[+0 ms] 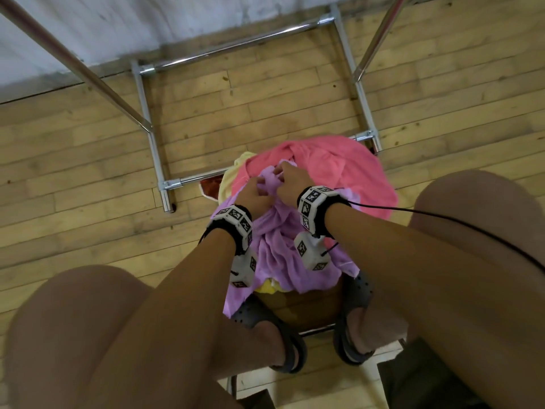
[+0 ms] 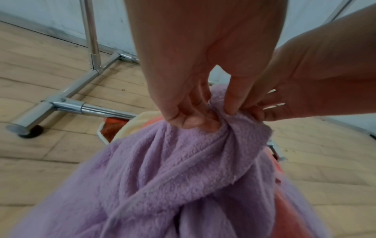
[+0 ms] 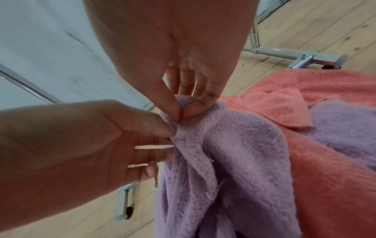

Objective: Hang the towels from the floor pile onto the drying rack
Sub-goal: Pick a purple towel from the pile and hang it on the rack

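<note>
below, plank floor [image 1: 88, 160], pale wall [image 1: 118, 28], chrome rack base [image 1: 147, 113].

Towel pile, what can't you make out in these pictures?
- Head view: the rack top is cut off by the frame edge, so whether anything hangs there is unknown.
- Head view: the yellow towel is mostly covered by the pink towel and purple towel; the towel count is unclear.
- Left wrist view: the left hand hides the held purple edge.
- Right wrist view: the right hand pinches a bunched fold, so which corner is unclear.
</note>
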{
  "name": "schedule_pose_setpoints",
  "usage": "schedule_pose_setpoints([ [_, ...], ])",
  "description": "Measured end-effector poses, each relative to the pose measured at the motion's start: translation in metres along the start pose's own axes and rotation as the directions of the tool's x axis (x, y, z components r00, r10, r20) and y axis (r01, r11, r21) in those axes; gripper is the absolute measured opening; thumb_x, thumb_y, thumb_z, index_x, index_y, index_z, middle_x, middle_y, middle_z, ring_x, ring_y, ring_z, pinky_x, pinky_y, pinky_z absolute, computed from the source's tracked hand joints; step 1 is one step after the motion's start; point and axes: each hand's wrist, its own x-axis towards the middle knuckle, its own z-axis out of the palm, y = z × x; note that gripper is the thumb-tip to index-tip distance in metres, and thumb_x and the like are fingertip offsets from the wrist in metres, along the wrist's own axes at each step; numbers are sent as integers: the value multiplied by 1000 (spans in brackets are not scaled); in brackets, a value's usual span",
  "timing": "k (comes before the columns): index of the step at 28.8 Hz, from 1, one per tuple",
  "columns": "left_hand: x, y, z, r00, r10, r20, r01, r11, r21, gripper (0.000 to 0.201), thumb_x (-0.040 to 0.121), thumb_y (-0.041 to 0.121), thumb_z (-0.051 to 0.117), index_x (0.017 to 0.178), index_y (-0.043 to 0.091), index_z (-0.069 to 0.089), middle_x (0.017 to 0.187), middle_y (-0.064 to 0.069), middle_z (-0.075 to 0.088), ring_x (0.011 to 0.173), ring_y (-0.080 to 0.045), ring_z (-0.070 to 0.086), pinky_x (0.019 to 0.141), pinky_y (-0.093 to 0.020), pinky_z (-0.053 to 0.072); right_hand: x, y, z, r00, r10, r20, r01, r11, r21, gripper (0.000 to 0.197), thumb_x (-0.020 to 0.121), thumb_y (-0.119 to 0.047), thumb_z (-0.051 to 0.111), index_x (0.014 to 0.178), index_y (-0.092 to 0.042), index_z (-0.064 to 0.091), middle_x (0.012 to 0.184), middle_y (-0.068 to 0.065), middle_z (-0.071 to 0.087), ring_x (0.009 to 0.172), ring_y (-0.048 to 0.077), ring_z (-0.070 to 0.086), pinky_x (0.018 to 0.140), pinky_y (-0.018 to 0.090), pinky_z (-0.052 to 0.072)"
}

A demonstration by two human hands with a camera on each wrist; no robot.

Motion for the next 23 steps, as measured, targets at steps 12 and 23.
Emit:
schedule_pose_setpoints([
  [12,-81,89,-61,964,209,-166,-253,913,-320,56,56,13,58,112,17,54,90,-13,63,80,-21,60,70,-36,53,-51,-58,-69,943,-294,-156,327,904,274,34,81,4,59,113,-8,61,90,4,65,85,22,64,64,18,49],
  [23,-172,152,-91,835,482,-266,-533,829,-172,39,70,-12,49,104,4,59,83,-7,61,73,-18,55,61,-29,42,-127,-78,-135,863,-435,-257,457,889,33,32,91,-43,64,103,-13,59,91,7,66,78,23,61,67,29,46],
])
